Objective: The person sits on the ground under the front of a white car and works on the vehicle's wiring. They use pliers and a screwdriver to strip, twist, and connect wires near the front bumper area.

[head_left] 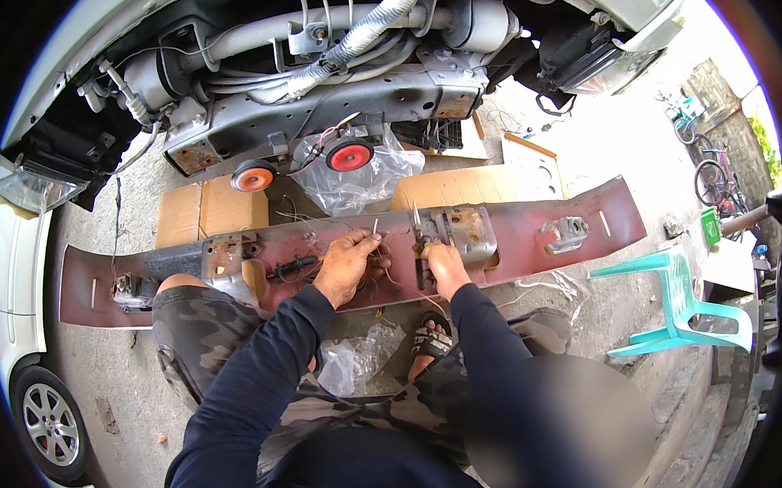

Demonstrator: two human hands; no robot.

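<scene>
Concrete yard, dark red car bumper panel point(531, 226) across knees.
Left hand point(346, 264) pinches thin wires point(376, 230) on it; right hand point(447, 268) grips pliers point(418, 232).

Single head-worn fisheye view, looking steeply down, close above the lap, edges curved

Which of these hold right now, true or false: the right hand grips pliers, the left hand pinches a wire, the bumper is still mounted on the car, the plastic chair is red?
1. The right hand grips pliers: true.
2. The left hand pinches a wire: true, a thin strand end sticks up from its fingertips.
3. The bumper is mounted on the car: false, it lies detached across the person's lap, over cardboard boxes.
4. The plastic chair is red: false, it is turquoise green.
</scene>
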